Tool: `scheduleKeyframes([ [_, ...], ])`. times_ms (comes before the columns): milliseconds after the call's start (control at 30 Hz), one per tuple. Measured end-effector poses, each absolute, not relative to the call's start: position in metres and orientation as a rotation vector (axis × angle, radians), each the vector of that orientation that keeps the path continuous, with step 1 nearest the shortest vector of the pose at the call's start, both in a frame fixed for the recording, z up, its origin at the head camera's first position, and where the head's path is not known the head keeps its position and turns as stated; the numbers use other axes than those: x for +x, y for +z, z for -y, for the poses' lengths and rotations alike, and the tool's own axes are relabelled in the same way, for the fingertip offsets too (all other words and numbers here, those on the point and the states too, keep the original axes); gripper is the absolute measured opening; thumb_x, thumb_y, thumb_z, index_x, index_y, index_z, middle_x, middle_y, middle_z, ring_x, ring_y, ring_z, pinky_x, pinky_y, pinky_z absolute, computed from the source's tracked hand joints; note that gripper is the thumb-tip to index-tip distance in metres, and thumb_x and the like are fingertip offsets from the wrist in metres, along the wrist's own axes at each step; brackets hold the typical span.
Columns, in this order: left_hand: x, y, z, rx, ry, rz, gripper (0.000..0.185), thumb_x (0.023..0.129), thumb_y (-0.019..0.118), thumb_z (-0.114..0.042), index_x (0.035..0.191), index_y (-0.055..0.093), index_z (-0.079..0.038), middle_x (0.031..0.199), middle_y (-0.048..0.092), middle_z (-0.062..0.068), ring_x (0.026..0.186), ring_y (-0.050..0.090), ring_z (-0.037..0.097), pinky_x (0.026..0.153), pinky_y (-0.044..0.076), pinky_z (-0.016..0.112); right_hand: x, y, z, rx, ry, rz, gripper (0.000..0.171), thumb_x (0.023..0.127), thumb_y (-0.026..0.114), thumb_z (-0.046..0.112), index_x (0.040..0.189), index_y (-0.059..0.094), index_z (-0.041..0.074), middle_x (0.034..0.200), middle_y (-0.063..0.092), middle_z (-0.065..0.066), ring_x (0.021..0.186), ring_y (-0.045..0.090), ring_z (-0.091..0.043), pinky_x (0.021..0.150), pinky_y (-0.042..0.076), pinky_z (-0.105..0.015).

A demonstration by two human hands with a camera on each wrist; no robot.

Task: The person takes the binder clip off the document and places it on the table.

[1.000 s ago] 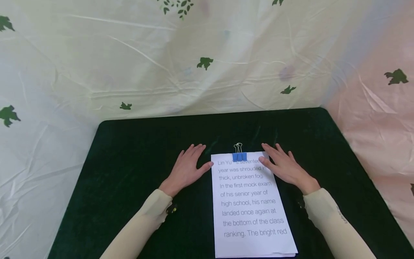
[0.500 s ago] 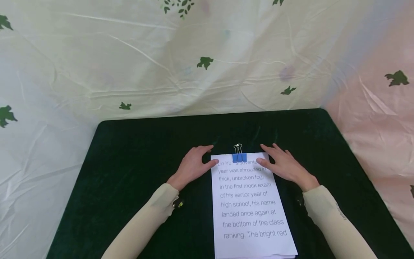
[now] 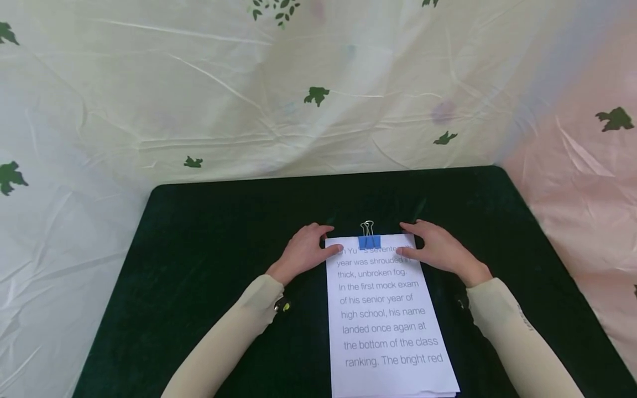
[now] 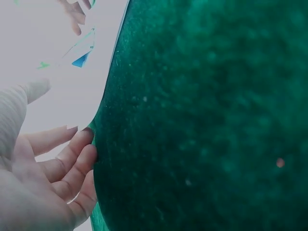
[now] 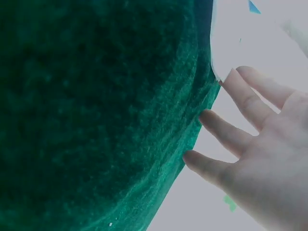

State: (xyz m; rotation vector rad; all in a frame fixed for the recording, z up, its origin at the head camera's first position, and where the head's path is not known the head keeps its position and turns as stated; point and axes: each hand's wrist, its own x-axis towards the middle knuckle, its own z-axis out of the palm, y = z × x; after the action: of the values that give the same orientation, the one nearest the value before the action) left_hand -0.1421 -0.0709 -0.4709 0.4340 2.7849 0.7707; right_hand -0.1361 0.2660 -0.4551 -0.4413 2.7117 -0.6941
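A stack of white printed paper [image 3: 383, 326] lies in the middle of the dark green table, fastened at its top edge by a blue binder clip [image 3: 369, 242] with silver wire arms. My left hand [image 3: 303, 251] is at the top left corner, thumb over the page and bent fingertips right at the stack's edge in the left wrist view. At the opposite corner my right hand [image 3: 443, 249] has its thumb over the print. Its other fingers [image 5: 231, 132] are spread, one right at the paper's corner in the right wrist view.
The green velvety table [image 3: 224, 232] has rounded far corners. Pale hanging fabric [image 3: 224, 83] with green leaf shapes stands behind it and along both sides. Loose cream sleeves [image 3: 219, 342] cover both forearms.
My left hand has moved right and bent its fingers, bringing its thumb over the page corner. My right hand has drawn its fingers closer together at the other corner. The paper has stayed put.
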Motion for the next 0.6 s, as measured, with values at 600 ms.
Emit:
scheduleKeyframes([
  [600, -0.146, -0.470, 0.064, 0.452, 0.855, -2.753, 0.041, 0.096, 0.073, -0.045, 0.121, 0.072, -0.012, 0.106, 0.065, 0.003, 0.088, 0.056, 0.017, 0.078, 0.048, 0.033, -0.149, -0.456, -0.261, -0.613, -0.795, -2.756, 0.028, 0.098, 0.074, 0.022, 0.120, 0.075, 0.005, 0.108, 0.067, -0.007, 0.096, 0.055, -0.022, 0.079, 0.046, -0.041],
])
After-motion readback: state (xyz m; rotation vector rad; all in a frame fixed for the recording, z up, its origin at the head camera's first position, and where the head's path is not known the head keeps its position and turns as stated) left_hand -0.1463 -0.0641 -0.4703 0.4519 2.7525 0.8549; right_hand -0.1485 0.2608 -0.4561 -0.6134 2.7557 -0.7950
